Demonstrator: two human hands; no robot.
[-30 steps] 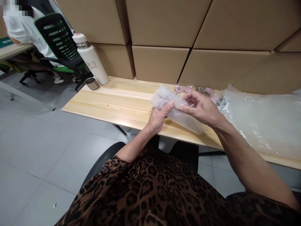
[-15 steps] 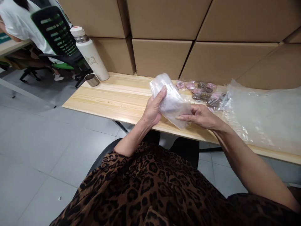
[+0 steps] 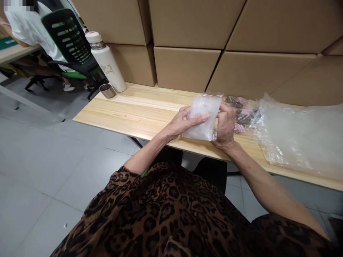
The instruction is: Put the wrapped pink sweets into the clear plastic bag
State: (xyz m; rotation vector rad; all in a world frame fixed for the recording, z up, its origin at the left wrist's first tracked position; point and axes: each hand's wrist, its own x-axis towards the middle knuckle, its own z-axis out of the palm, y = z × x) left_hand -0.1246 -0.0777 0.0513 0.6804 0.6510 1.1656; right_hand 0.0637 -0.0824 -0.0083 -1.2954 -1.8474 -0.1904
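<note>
A folded, cloudy clear plastic bag is held up above the front part of the wooden table. My left hand grips its left side, with the thumb pressed across the front face and the fingers behind. On the right edge, my right hand is closed around the plastic; its fingertips are partly hidden by the bag. What the bag contains, if anything, cannot be made out. Just past my right hand lie several small wrapped pieces in brown and pink.
Large sheets of clear plastic cover the right end of the wooden table. A white thermos flask and a metal cup stand at the left. Stacked cardboard boxes line the back. A person sits on a chair at another desk.
The bag has moved right and turned more upright, its shape now squarer. My left thumb has shifted across its face. My right hand has turned from pinching the lower corner to gripping the right edge.
</note>
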